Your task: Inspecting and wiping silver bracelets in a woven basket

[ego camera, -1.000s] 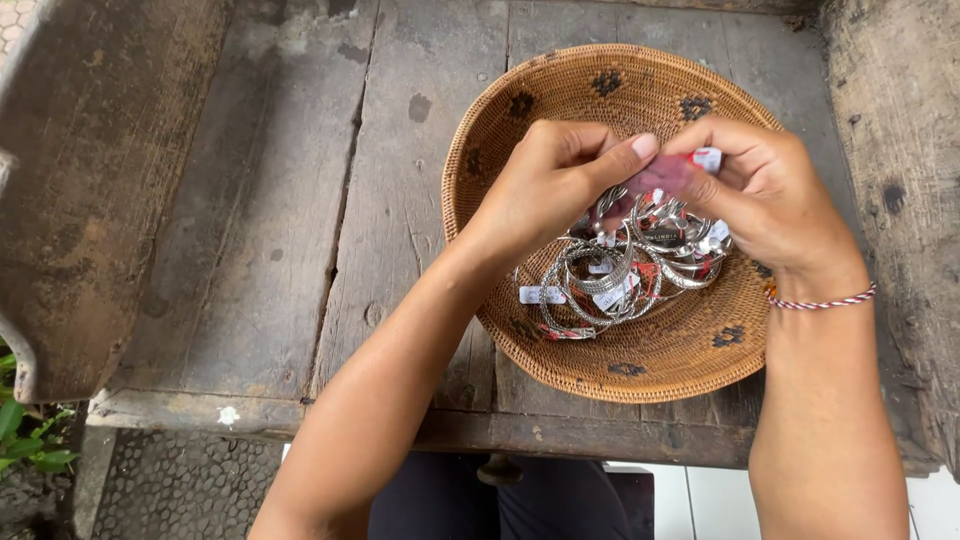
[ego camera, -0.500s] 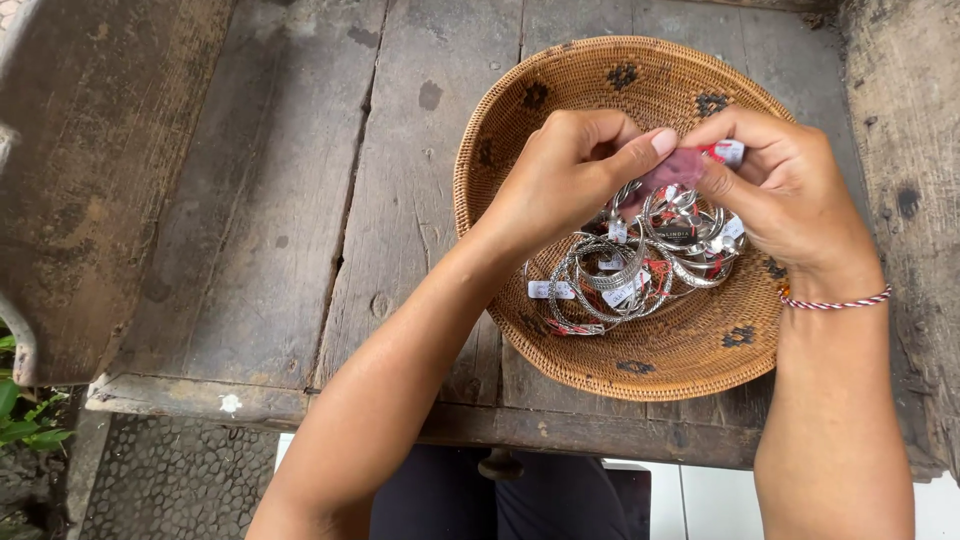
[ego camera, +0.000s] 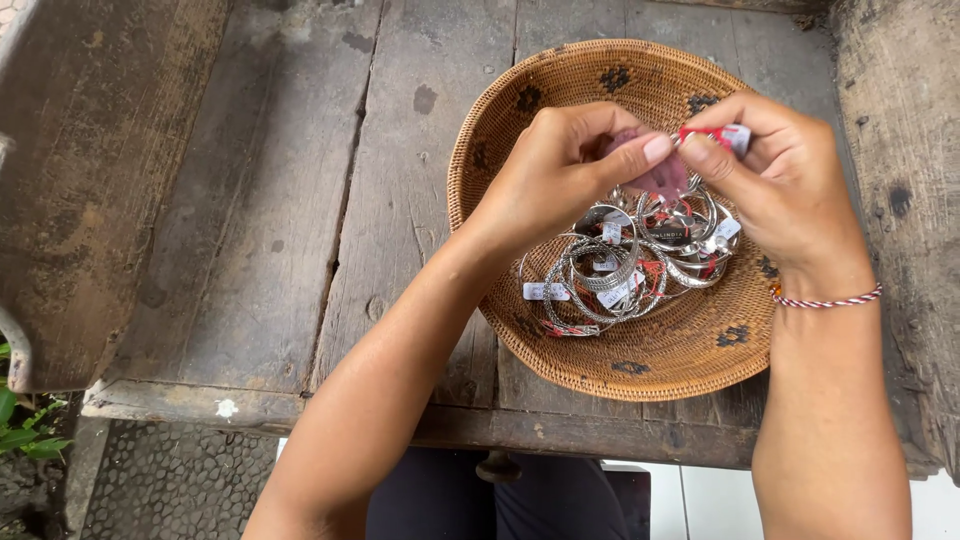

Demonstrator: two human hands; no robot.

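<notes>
The left hand (ego camera: 560, 170) and the right hand (ego camera: 785, 180) met fingertip to fingertip above a round woven brown basket with dark star motifs (ego camera: 560, 85), and between them they pinched a small clear plastic pouch with a pinkish tint and a red-and-white top strip (ego camera: 668, 175). The left thumb and forefinger were pressed together on the pouch's left edge, the remaining fingers curled in behind them; the right thumb and forefinger gripped the red-and-white strip at the pouch's upper right corner, with the other fingers folded loosely above. Whether anything lay inside the pouch could not be told. Directly beneath the fingertips, just under the pouch, sat a heap of silver metal bangles with small white paper tags and bits of red thread (ego camera: 625, 265), lying in the bottom of the basket. A thin red-and-white braided cord bracelet (ego camera: 825, 298) circled the right wrist, below the right hand. The basket rested on a weathered grey wooden plank table (ego camera: 270, 220), which stretched away to the left of the left forearm. Beyond the table's near edge, at the far lower left, a few green leaves (ego camera: 22, 440) showed.
</notes>
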